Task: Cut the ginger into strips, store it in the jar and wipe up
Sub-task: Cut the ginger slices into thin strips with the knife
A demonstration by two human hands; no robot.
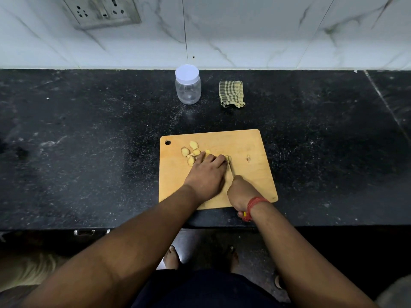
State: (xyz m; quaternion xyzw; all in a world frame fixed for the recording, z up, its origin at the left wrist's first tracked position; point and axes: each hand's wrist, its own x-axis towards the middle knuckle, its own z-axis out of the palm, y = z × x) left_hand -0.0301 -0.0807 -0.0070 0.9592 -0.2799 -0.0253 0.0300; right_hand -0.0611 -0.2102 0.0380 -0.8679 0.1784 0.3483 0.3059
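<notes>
Several pale yellow ginger slices [193,150] lie on a wooden cutting board [249,174] near the counter's front edge. My left hand [205,174] holds down a piece of ginger [228,158] with curled fingertips. My right hand [241,192] grips a knife whose thin blade [232,171] runs just right of my left fingers, against that piece. The handle is hidden in my fist. A clear plastic jar [188,85] with a white lid on stands at the back. To its right lies a folded green checked cloth [231,93].
The black speckled counter [89,141] stretches to both sides of the board. A white marbled wall [244,30] with a socket plate [100,10] rises behind it. A small scrap [248,158] lies on the board's right part. My feet show below the counter edge.
</notes>
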